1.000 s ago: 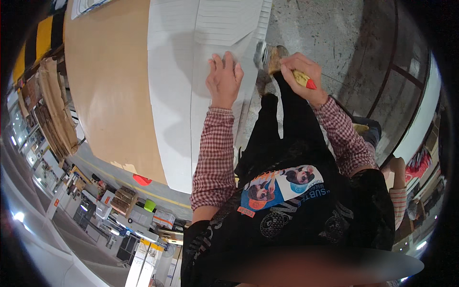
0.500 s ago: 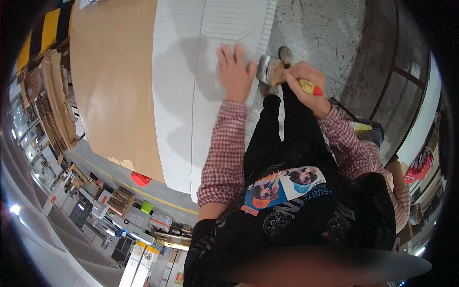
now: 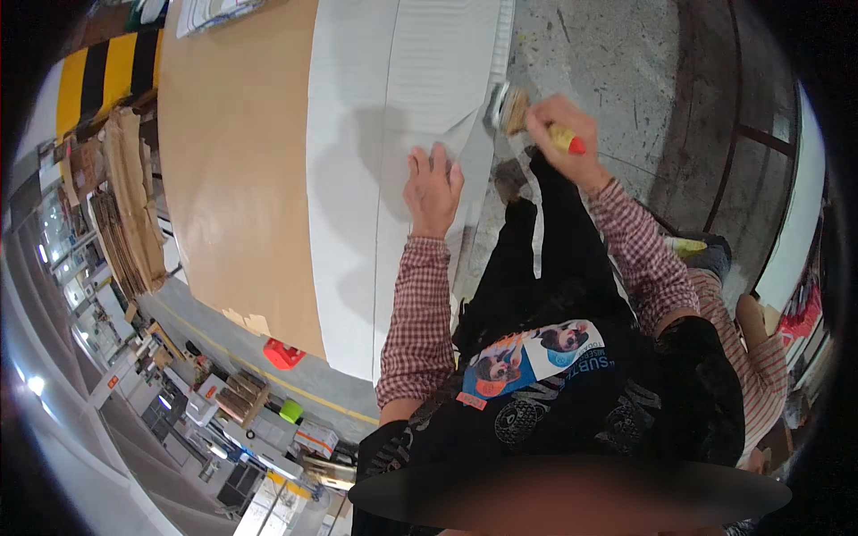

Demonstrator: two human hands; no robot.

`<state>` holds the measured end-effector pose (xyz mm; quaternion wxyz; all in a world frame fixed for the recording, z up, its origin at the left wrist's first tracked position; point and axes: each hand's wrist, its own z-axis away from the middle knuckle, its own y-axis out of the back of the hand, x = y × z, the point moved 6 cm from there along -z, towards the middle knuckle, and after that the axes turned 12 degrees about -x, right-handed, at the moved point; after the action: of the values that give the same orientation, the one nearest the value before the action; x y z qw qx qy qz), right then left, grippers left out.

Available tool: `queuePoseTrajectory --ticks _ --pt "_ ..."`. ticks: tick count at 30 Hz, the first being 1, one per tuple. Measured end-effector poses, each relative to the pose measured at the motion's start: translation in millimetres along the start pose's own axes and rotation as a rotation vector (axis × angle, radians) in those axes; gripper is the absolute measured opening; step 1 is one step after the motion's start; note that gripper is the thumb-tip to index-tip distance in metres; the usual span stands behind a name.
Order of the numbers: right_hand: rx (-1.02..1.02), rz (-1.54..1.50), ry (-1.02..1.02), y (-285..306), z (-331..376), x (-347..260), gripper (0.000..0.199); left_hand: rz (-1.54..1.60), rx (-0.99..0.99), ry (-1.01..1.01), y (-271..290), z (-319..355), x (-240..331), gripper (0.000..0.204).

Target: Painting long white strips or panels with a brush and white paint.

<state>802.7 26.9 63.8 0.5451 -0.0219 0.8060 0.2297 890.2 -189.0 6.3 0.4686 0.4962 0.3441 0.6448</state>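
Observation:
My left hand (image 3: 431,198) lies on a white sheet (image 3: 344,223), fingers stretched out and slightly apart. Just beyond its fingertips, a slanting edge or fold crosses the white material. Near the far right, the edges of several layered white sheets (image 3: 502,40) show as a stepped strip. My right hand (image 3: 565,134) is closed around the yellow, red-tipped handle of a wide flat brush (image 3: 515,109). The brush's whitened bristle end is at the right edge of the sheets; whether it touches them I cannot tell.
The sheets lie on a tan tabletop (image 3: 237,179). A bundle of printed papers (image 3: 210,13) rests at its far end. Flattened cardboard (image 3: 134,205) and a yellow-black striped barrier (image 3: 107,71) stand at left. Close on my right is another person in a striped top (image 3: 746,366).
My left hand has slid toward me over the white sheet. My right hand has carried the brush a little farther away along the sheets' edge. The whole view has shifted slightly.

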Motion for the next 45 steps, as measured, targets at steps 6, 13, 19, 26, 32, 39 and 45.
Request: queuePoseTrajectory --ticks 6,13,19,26,32,39,45 --pt "-0.172 -0.2 -0.091 -26 41 -10 0.012 -0.027 -0.009 -0.045 -2 2 -6 0.043" --pt "0.083 -0.252 -0.214 42 25 -8 0.01 -0.047 0.016 0.051 -29 19 -18 0.068" --pt "0.336 -0.546 -0.45 128 0 13 0.021 0.194 -0.001 0.073 -42 49 -45 0.07" --pt "0.383 -0.533 -0.363 209 -83 53 0.015 0.215 0.315 0.345 21 -14 -38 0.066" --pt "0.344 -0.523 -0.239 256 -214 100 0.009 0.5 0.482 0.224 95 -154 39 0.059" --pt "0.304 -0.781 -0.273 273 -334 161 0.032 0.716 0.618 0.011 159 -305 113 0.056" --pt "0.277 -0.607 -0.064 354 -529 188 0.026 0.725 0.671 0.006 205 -360 150 0.054"
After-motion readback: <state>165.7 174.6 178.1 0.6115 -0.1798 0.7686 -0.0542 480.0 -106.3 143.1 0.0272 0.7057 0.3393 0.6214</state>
